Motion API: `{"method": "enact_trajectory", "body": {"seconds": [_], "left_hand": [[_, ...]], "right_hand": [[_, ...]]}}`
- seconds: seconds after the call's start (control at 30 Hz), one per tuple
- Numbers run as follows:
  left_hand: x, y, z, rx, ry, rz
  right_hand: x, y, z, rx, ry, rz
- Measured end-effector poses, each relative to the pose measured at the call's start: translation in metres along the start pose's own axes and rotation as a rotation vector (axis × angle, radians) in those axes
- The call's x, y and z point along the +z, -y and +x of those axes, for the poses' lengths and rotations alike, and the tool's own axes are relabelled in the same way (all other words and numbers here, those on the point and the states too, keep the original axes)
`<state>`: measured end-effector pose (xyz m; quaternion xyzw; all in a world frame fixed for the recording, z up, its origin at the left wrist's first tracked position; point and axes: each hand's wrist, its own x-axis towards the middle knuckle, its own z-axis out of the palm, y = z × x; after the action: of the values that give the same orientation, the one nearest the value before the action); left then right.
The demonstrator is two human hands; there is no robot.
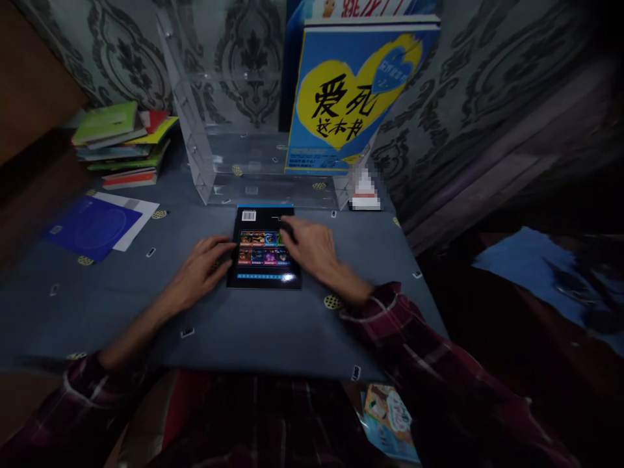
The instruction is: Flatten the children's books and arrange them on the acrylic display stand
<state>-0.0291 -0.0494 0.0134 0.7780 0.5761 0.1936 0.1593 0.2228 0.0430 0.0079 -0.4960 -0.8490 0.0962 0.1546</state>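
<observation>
A black book (266, 281) lies on the cloth-covered table, with a barcode and two rows of small colourful pictures on its upper side. At its left edge is my left hand (207, 266), fingers stretched out and slightly apart, the fingertips at the cover's side. Across the book's right edge rests my right hand (312, 247), with bent fingers and the thumb set apart over the cover. Neither hand appears to lift the book, which looks flat. Behind it stands a clear acrylic rack (199, 156), holding a blue book with a yellow heart (336, 97) at its right side.
A stack of books (117, 140) stands at the back left. In front of it lie a blue booklet (92, 227) and a white sheet (139, 224). A pixelated white object (365, 188) sits beside the rack. Below the table's front edge is a colourful book (390, 416).
</observation>
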Motion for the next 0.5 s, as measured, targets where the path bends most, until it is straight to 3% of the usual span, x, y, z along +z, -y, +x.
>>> {"method": "enact_trajectory", "body": {"seconds": [0.13,0.2,0.3,0.5], "left_hand": [[0.009,0.003,-0.014,0.051,0.023,0.03],[0.012,0.005,-0.017,0.07,0.024,0.044],[0.014,0.008,-0.018,0.089,0.022,0.054],[0.013,0.01,-0.018,0.094,0.031,0.042]], "right_hand": [[0.007,0.038,-0.04,-0.478,0.074,0.031],[0.01,0.046,-0.053,-0.557,0.106,-0.001],[0.011,0.042,-0.063,-0.538,0.112,-0.036],[0.006,0.005,-0.073,-0.395,0.056,-0.011]]}}
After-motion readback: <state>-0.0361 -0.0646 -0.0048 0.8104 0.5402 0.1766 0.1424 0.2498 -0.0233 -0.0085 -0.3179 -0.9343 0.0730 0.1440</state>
